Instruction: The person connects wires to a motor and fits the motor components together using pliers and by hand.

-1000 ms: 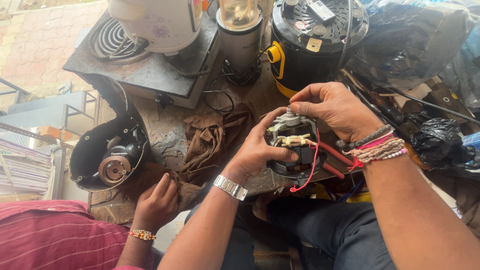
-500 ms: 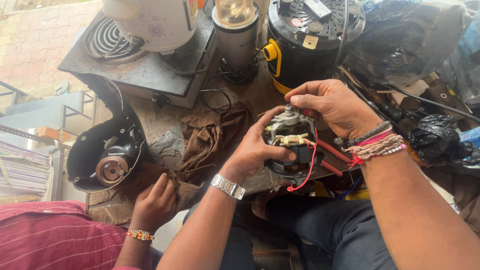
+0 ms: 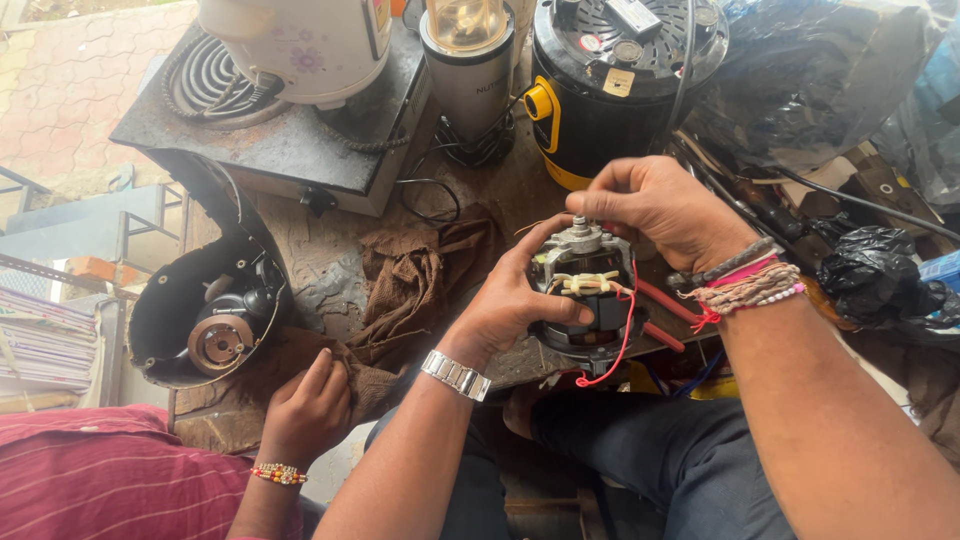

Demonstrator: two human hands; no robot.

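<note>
Head view: small electric motor (image 3: 585, 300) held up over worktop (image 3: 320, 250) edge, in front of black-and-yellow cooker (image 3: 610, 90); left hand (image 3: 520, 300) wrapped round motor body, fingers clenched on it; right hand (image 3: 660, 210) pinching shaft tip at top, fingers closed; red wire (image 3: 615, 350) dangling loose below; looks like inspection step, probably testing shaft spin; next move likely needs steady left grip, gentle twist from right; another person's hand (image 3: 305, 405) resting on brown rag (image 3: 410, 290) nearby.
</note>
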